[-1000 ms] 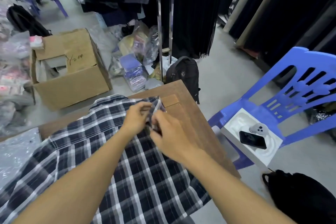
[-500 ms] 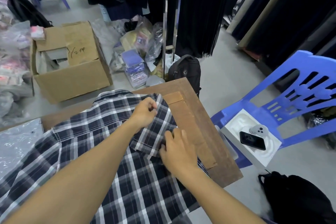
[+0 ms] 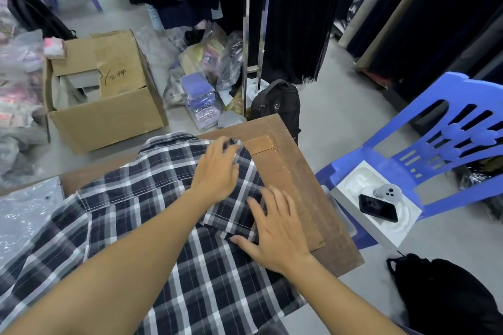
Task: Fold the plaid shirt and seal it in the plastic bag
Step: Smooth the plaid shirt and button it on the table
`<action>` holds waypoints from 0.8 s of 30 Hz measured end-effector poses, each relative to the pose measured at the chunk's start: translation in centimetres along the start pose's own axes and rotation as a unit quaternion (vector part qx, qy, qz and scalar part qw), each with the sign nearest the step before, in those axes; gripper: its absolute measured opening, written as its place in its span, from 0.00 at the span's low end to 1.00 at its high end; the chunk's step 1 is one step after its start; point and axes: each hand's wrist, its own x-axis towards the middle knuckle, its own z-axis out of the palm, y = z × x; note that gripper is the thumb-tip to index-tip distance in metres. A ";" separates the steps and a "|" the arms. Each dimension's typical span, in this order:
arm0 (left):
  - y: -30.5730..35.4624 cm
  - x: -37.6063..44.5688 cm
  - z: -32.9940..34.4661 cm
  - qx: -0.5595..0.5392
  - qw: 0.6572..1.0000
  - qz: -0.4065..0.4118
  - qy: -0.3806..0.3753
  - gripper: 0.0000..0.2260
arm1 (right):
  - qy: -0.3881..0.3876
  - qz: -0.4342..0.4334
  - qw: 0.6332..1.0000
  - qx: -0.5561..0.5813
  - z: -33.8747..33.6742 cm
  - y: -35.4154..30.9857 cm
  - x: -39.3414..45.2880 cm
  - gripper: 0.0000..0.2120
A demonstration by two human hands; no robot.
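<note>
While plaid shirt (image 3: 130,215) lies spread on the wooden table (image 3: 296,185), we press a folded sleeve flat
Plastic bag (image 3: 27,212) at far left; our left hand (image 3: 216,171) then right hand (image 3: 275,231) rest open-palmed, fingers spread, gripping nothing

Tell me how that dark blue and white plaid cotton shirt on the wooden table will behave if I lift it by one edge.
The plaid shirt will probably go floppy: its folded sleeve drapes flat beneath the left hand and right hand. It likely slides easily on the smooth wooden table. The part overhanging the near edge may drag it off.
</note>
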 end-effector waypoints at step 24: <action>-11.7 -10.7 -5.2 -0.026 0.985 -0.151 0.079 0.21 | -0.032 -0.214 0.976 -0.001 -0.2 -9.5 9.6 0.32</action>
